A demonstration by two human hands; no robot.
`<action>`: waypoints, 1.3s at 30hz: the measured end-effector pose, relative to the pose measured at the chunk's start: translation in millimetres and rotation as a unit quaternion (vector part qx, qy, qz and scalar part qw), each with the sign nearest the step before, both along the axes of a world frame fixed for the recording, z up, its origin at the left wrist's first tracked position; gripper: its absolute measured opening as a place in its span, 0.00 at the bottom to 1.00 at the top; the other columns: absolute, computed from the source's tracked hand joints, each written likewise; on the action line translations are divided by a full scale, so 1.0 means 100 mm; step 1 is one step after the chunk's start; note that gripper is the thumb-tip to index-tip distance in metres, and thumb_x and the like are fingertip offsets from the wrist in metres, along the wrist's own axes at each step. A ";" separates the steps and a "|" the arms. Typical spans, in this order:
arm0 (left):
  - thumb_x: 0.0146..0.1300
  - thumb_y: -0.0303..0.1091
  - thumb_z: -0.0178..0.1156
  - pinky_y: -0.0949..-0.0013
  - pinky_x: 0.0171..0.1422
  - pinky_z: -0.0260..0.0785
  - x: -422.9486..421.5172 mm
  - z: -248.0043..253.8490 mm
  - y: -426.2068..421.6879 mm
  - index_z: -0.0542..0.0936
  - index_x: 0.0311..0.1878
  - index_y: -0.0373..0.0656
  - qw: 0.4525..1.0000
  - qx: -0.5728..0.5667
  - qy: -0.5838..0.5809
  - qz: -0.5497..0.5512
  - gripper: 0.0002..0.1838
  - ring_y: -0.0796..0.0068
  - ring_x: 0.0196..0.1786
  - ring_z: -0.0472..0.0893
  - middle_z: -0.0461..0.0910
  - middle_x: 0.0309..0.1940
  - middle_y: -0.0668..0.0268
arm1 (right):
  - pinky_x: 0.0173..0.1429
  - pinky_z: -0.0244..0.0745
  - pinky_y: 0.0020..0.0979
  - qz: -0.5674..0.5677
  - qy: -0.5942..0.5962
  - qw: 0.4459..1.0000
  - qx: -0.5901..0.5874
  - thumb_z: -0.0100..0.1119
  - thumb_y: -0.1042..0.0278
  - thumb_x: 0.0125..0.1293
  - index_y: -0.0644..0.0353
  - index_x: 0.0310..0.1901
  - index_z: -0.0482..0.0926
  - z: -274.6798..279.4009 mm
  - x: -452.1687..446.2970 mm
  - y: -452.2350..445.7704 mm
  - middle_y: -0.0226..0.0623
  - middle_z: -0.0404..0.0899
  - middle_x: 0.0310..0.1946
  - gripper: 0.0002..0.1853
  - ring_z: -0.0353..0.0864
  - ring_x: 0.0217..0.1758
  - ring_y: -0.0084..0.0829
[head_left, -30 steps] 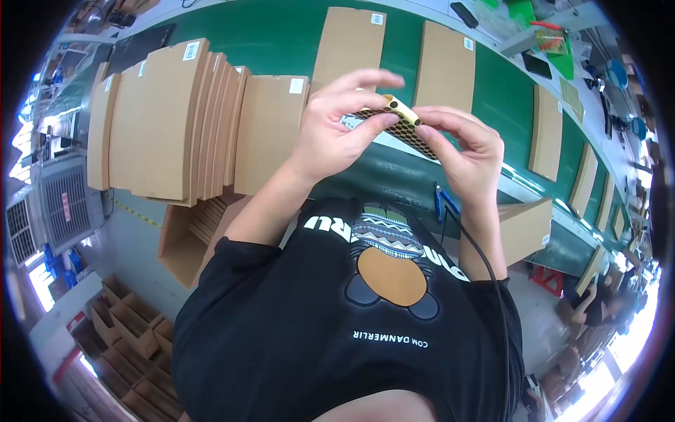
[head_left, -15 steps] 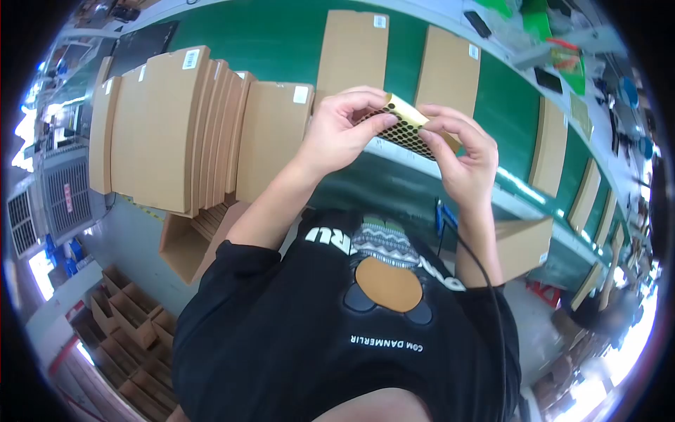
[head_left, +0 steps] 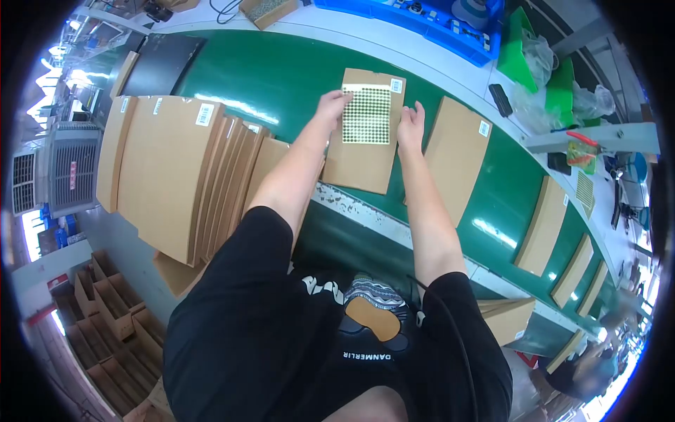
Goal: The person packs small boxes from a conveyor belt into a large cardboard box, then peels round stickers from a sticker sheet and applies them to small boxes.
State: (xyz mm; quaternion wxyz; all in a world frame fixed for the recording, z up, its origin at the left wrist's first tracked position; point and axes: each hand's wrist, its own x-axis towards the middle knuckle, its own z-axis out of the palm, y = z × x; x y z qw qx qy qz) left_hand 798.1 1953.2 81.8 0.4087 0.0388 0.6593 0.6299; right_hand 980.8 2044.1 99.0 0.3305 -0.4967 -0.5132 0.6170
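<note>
A pale yellow sheet of round dark stickers (head_left: 366, 116) lies over a flat brown cardboard box (head_left: 358, 167) with a white barcode label at its top right corner. The sheet's upper left edge is pinched by my left hand (head_left: 332, 109), thumb on top. On the other side, my right hand (head_left: 411, 126) is at the box's right edge, apart from the sheet. Its thumb and fingers are spread, and I see nothing between them.
Further flat boxes (head_left: 453, 158) lie along the green conveyor belt (head_left: 281, 70). A stack of boxes (head_left: 165, 169) stands at the left. Behind the belt are a blue tray (head_left: 422, 28), green bins (head_left: 517, 42) and a metal bar (head_left: 598, 141). Divided cardboard cartons (head_left: 112, 337) sit lower left.
The sticker sheet was held bent in both hands near my chest; now it is flat over the box, farther forward. My right hand has let go of it. My view has tilted up.
</note>
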 end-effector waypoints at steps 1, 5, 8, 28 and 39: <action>0.63 0.30 0.64 0.66 0.39 0.75 0.07 0.12 0.05 0.81 0.43 0.32 1.000 -0.001 -0.004 0.020 0.10 0.70 0.36 0.83 0.84 0.36 0.59 | 0.68 0.64 0.35 0.010 0.044 0.997 -0.065 0.47 0.62 0.74 0.62 0.72 0.53 0.05 -0.05 -0.01 0.52 0.66 0.67 0.29 0.67 0.68 0.39; 0.62 0.31 0.65 0.66 0.39 0.74 0.09 0.28 0.09 0.82 0.41 0.32 0.998 0.014 -0.059 0.028 0.10 0.71 0.36 0.82 0.83 0.35 0.60 | 0.67 0.64 0.36 0.010 0.028 0.996 -0.089 0.46 0.63 0.75 0.62 0.72 0.55 0.33 -0.04 -0.10 0.52 0.67 0.65 0.28 0.68 0.66 0.39; 0.62 0.32 0.66 0.68 0.41 0.74 0.19 0.60 -0.04 0.82 0.41 0.33 0.996 0.034 0.020 -0.081 0.11 0.71 0.36 0.82 0.83 0.35 0.61 | 0.65 0.66 0.34 -0.040 0.092 0.994 -0.051 0.47 0.63 0.75 0.63 0.70 0.57 0.58 0.19 -0.25 0.48 0.72 0.61 0.27 0.71 0.63 0.36; 0.36 0.18 0.68 0.65 0.47 0.70 2.09 2.73 -1.65 0.85 0.28 0.37 0.754 0.397 0.397 -0.342 0.11 0.61 0.45 0.77 0.77 0.41 0.54 | 0.62 0.70 0.28 0.267 0.019 0.959 0.090 0.68 0.77 0.54 0.65 0.63 0.70 3.53 2.66 -1.70 0.45 0.80 0.52 0.32 0.78 0.58 0.29; 0.36 0.23 0.74 0.64 0.44 0.71 2.13 2.83 -2.11 0.86 0.27 0.41 0.720 0.399 0.446 -0.351 0.10 0.61 0.43 0.78 0.78 0.39 0.56 | 0.59 0.73 0.26 0.248 0.164 0.950 -0.095 0.65 0.76 0.62 0.67 0.65 0.68 3.22 2.83 -1.98 0.45 0.84 0.48 0.30 0.84 0.48 0.24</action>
